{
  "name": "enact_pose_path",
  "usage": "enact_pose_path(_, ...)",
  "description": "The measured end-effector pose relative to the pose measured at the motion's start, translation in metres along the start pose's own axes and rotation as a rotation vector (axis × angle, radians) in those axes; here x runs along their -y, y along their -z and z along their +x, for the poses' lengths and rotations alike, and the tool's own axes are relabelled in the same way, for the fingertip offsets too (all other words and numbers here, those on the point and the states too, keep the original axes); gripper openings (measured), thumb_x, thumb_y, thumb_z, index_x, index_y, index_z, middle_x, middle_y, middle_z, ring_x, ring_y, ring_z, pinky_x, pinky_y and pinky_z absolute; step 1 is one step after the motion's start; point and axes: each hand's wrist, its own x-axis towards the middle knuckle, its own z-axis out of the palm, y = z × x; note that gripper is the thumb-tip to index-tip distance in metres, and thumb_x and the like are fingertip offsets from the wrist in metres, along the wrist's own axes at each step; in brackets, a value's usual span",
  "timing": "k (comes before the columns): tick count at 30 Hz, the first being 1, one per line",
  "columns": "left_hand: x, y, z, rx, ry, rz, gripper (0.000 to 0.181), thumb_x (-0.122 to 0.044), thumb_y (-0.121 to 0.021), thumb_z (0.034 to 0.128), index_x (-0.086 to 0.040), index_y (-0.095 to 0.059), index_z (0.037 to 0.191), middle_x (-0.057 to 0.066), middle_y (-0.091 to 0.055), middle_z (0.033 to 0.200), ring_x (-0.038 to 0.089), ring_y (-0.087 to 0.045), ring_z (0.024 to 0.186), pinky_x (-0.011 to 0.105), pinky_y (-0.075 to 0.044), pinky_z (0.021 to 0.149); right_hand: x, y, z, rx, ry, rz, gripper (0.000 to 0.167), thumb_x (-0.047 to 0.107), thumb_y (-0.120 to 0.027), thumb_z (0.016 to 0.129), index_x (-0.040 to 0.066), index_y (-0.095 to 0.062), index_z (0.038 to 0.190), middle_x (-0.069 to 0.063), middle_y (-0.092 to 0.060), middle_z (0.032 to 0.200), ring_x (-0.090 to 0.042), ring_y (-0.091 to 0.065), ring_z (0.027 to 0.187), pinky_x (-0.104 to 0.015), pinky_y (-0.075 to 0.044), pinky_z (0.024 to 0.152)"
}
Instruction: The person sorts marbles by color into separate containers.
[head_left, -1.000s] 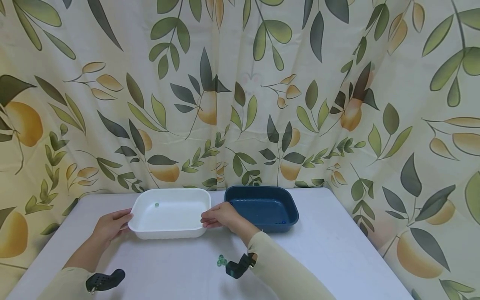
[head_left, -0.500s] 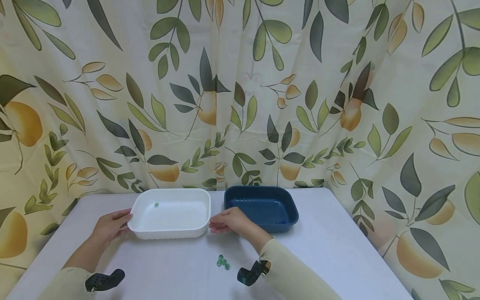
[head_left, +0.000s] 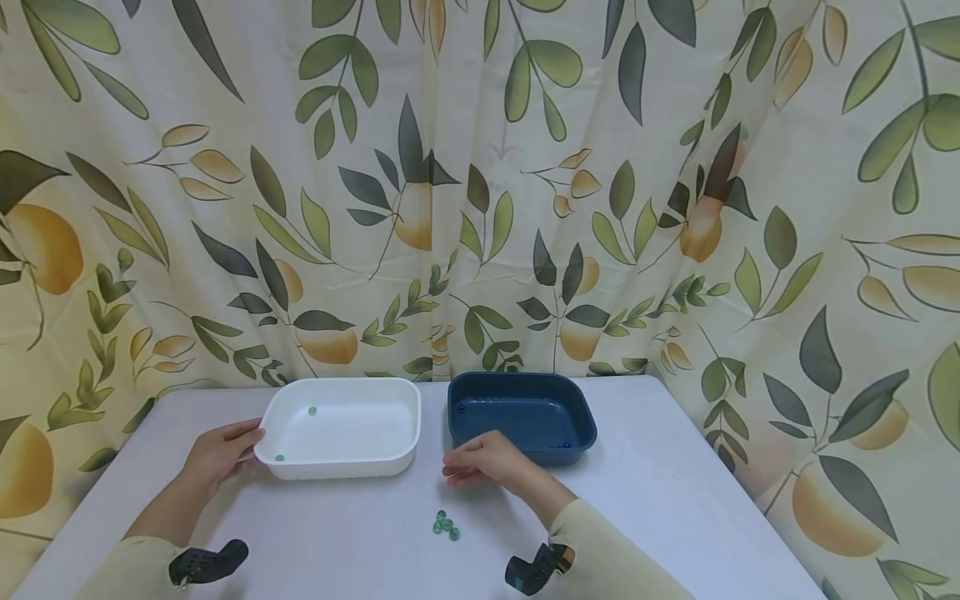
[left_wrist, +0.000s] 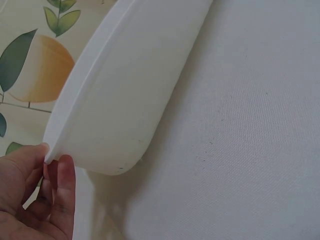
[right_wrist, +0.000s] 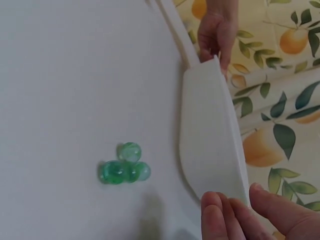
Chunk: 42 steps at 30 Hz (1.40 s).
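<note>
My left hand (head_left: 221,454) pinches the left rim of a white tray (head_left: 352,471) between thumb and fingers. The left wrist view shows this grip on the rim too, with the hand (left_wrist: 37,192) low at the left. Two green marbles lie inside the tray, one marble (head_left: 312,411) toward the back and another marble (head_left: 280,457) in the front left corner. My right hand (head_left: 487,460) hovers in front of the dark blue tray (head_left: 521,454), thumb and fingers apart, holding nothing. Below it, several green glass marbles (right_wrist: 122,167) sit clustered on the table.
A few dark blue marbles (head_left: 566,445) rest in the blue tray, which stands right of the white one with a narrow gap between. White cloth (head_left: 360,542) covers the table. Behind it hangs a leaf-and-fruit patterned curtain (head_left: 480,317).
My right hand has left the white tray's right end and moved right and nearer. A second green marble now shows in the tray's front left corner. The left hand keeps its hold.
</note>
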Motion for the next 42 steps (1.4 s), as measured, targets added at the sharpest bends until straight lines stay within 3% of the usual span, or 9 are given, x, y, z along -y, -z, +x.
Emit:
enact_pose_path(10, 0.001, 0.000, 0.000, 0.004, 0.005, -0.003, 0.063, -0.033, -0.057, 0.1003, 0.007, -0.038, 0.145, 0.032, -0.036, 0.149, 0.013, -0.066, 0.096, 0.023, -0.059, 0.077, -0.025, 0.005, -0.024, 0.018, 0.038, -0.012, 0.024, 0.014, -0.070, 0.090, -0.006, -0.073, 0.104, -0.013, -0.075, 0.093, -0.021, -0.073, 0.083, -0.036, -0.061, 0.077)
enact_pose_path(20, 0.002, 0.000, 0.001, 0.005, 0.010, -0.011, 0.062, -0.033, -0.056, 0.1008, 0.007, -0.038, 0.146, 0.032, -0.037, 0.149, 0.015, -0.066, 0.099, 0.023, -0.059, 0.078, -0.046, -0.006, -0.042, -0.043, 0.013, -0.063, 0.019, 0.012, -0.078, 0.083, 0.000, -0.076, 0.098, -0.008, -0.076, 0.086, -0.016, -0.072, 0.076, -0.030, -0.061, 0.071)
enact_pose_path(27, 0.004, -0.001, 0.002, 0.002, 0.006, -0.008, 0.064, -0.034, -0.058, 0.0997, 0.007, -0.039, 0.145, 0.032, -0.037, 0.149, 0.019, -0.066, 0.102, 0.025, -0.059, 0.078, -0.057, -0.014, -0.047, -0.074, 0.050, -0.039, 0.019, 0.008, -0.079, 0.081, -0.001, -0.075, 0.097, -0.010, -0.076, 0.085, -0.017, -0.072, 0.075, -0.029, -0.061, 0.070)
enact_pose_path(35, 0.001, -0.001, 0.001, 0.001, 0.006, -0.002, 0.063, -0.033, -0.056, 0.1006, 0.007, -0.038, 0.146, 0.032, -0.036, 0.149, 0.031, -0.064, 0.112, 0.025, -0.059, 0.079, -0.061, -0.024, -0.052, -0.139, 0.104, -0.108, 0.019, 0.012, -0.083, 0.076, 0.004, -0.077, 0.092, -0.004, -0.075, 0.079, -0.012, -0.069, 0.070, -0.025, -0.057, 0.061)
enact_pose_path(42, 0.001, -0.001, 0.001, -0.002, 0.014, -0.003, 0.063, -0.033, -0.056, 0.1004, 0.007, -0.038, 0.145, 0.032, -0.036, 0.149, 0.029, -0.064, 0.111, 0.024, -0.059, 0.079, -0.062, -0.032, -0.050, -0.183, 0.140, -0.142, 0.019, 0.011, -0.086, 0.072, 0.006, -0.077, 0.087, -0.002, -0.074, 0.075, -0.011, -0.069, 0.068, -0.024, -0.055, 0.056)
